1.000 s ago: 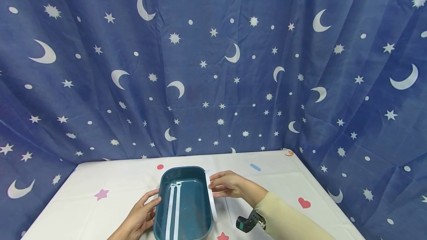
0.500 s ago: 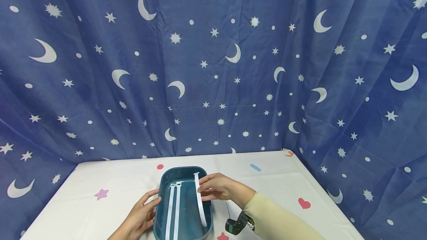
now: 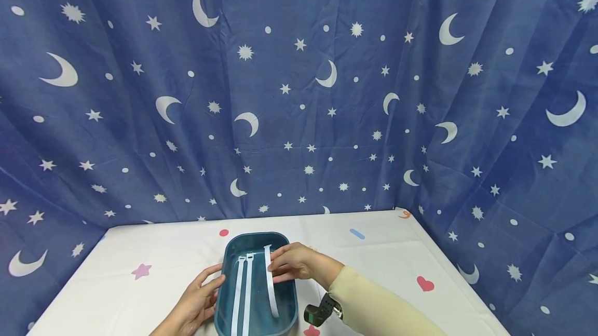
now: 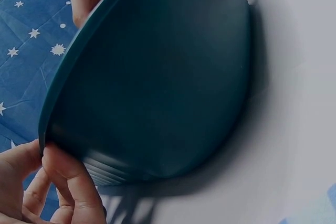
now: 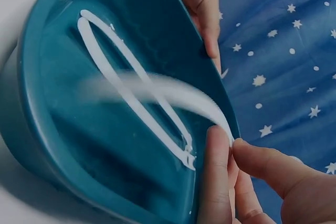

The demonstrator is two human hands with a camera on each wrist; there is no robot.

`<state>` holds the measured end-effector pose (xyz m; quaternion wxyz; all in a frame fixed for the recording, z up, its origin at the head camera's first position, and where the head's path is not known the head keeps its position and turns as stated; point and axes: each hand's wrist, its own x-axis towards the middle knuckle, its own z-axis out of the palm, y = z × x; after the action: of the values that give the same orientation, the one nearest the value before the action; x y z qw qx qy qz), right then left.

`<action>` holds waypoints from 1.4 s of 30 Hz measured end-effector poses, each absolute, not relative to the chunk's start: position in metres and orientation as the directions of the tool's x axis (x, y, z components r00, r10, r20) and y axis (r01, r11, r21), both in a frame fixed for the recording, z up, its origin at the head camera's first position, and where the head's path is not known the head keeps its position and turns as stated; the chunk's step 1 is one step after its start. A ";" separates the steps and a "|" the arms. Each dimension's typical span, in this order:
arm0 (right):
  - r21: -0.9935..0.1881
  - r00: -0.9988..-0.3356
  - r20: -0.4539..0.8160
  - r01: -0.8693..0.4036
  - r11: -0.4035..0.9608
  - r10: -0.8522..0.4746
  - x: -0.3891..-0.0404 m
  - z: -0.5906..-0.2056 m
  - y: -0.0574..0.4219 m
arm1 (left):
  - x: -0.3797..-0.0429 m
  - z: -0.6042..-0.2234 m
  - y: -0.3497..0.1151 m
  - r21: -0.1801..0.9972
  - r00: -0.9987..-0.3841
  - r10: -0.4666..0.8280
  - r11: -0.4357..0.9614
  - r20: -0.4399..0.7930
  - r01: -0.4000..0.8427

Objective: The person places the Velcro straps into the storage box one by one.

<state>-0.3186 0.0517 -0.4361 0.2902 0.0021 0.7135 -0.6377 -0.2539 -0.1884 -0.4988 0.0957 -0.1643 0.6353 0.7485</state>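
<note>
Strap, pinched by the right hand, now hangs inside the teal tub, off its right rim and nearer two white straps, yet unreleased; left hand grips the left rim.

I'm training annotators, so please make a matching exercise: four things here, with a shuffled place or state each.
1. person's left hand
2. person's right hand
3. two flat white straps
4. blue moon-and-star fabric curtain

A. lying side by side in the teal oblong plastic container
B. behind the white patterned table
C. pinching another flat white strap
D. holding the container

Pairs: 1-D, 2-C, 3-A, 4-B
</note>
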 end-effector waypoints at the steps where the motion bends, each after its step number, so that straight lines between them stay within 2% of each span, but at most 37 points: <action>1: -0.910 -0.833 -0.415 0.369 0.190 -0.366 -0.318 -0.436 0.050 | -0.254 -0.499 -0.189 0.920 -0.928 -0.064 -0.172 -0.367 -0.352; 9: -0.905 -0.844 -0.415 0.345 0.247 -0.340 -0.314 -0.437 0.035 | -0.254 -0.498 -0.189 0.923 -0.930 -0.063 -0.165 -0.361 -0.347; 29: -0.894 -0.849 -0.433 0.360 0.268 -0.303 -0.314 -0.443 0.014 | -0.254 -0.496 -0.190 0.921 -0.931 -0.048 -0.174 -0.361 -0.349; 42: -0.892 -0.888 -0.393 0.304 0.334 -0.241 -0.309 -0.451 0.007 | -0.254 -0.498 -0.188 0.917 -0.927 -0.059 -0.179 -0.371 -0.356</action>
<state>-0.3088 0.0072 -0.4513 0.2363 0.0201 0.7818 -0.5767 -0.2539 -0.1881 -0.4979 0.0990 -0.1639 0.6331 0.7500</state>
